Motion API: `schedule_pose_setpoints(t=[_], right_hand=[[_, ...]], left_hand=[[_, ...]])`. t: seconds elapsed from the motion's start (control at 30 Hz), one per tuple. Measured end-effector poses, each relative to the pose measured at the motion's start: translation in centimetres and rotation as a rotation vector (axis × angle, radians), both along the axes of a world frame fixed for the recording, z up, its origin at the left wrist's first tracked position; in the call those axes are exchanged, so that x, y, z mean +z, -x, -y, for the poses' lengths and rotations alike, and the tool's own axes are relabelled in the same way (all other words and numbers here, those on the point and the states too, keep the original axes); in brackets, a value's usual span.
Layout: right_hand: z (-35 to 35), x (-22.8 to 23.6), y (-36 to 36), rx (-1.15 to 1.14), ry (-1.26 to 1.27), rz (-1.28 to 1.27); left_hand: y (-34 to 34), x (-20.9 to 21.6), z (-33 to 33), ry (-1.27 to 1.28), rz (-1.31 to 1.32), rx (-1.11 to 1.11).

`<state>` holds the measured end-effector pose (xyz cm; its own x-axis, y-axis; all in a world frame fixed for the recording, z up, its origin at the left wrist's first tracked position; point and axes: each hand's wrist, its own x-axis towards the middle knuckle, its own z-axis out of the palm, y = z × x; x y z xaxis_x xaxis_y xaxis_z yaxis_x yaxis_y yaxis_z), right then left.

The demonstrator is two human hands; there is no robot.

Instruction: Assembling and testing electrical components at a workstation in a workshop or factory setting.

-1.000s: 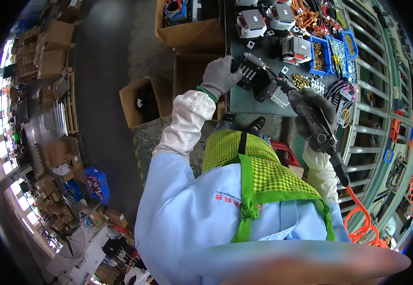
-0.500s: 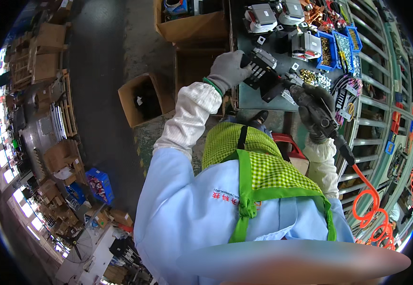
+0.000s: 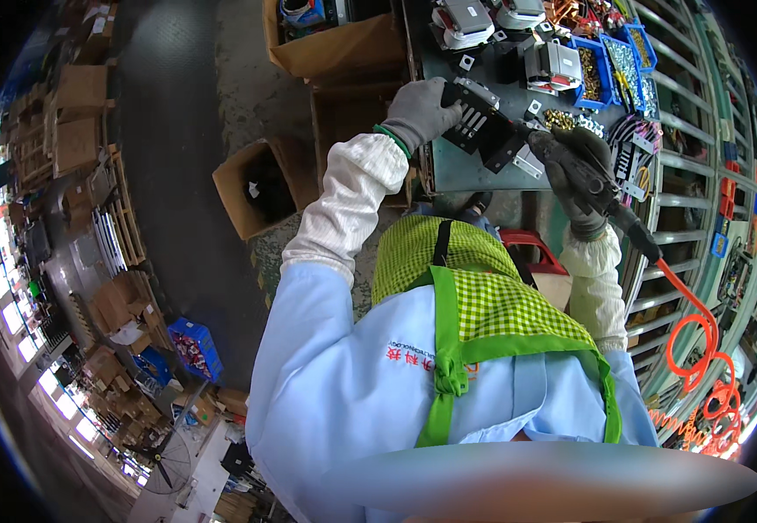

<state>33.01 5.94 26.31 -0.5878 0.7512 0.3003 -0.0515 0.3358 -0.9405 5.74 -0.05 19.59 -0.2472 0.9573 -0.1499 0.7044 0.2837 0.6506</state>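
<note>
The left hand (image 3: pixel 420 113), gloved in grey, grasps the near edge of a black slotted plate (image 3: pixel 481 124), thumb and fingers curled over it. The plate lies just right of that hand, above the bench (image 3: pixel 459 167). The right hand (image 3: pixel 565 171), also gloved, is wrapped around a black power tool (image 3: pixel 603 186), whose nose points back toward the far end of the plate. Whether the tip touches a fastener there is hard to tell, as glove and tool body cover the spot.

A firm left grip, with fingertips well clear of the nose, should stop the plate from twisting under the tool. The right wrist would do best in line with the tool, so that it meets its work squarely; a slanted push could slip or mar the black surface. The silver bracket (image 3: pixel 528 162) between the hands, beside the plate, deserves watching, since a nudge might shift it. Loose brass nuts (image 3: pixel 558 118) lie just beyond the right hand, so a low sweep of the tool could scatter them. Behind the right hand the orange hose (image 3: pixel 687 288) trails off, and some slack in it should help control.
</note>
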Motion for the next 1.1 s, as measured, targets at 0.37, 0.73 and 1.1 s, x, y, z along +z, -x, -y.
schedule_pose_setpoints(t=[0.37, 0.73, 1.1], right_hand=[[-1.8, -2.3, 1.6, 0.024, -0.053, 0.037], [-1.7, 1.4, 5.9, -0.036, -0.488, 0.437], [-1.9, 1.2, 6.7, 0.023, -0.174, 0.318]], left_hand=[[0.5, -1.7, -2.7, 0.104, 0.032, 0.022], [1.0, -3.6, -3.6, 0.092, 0.037, 0.037], [0.5, -4.1, -3.6, 0.035, 0.034, 0.083]])
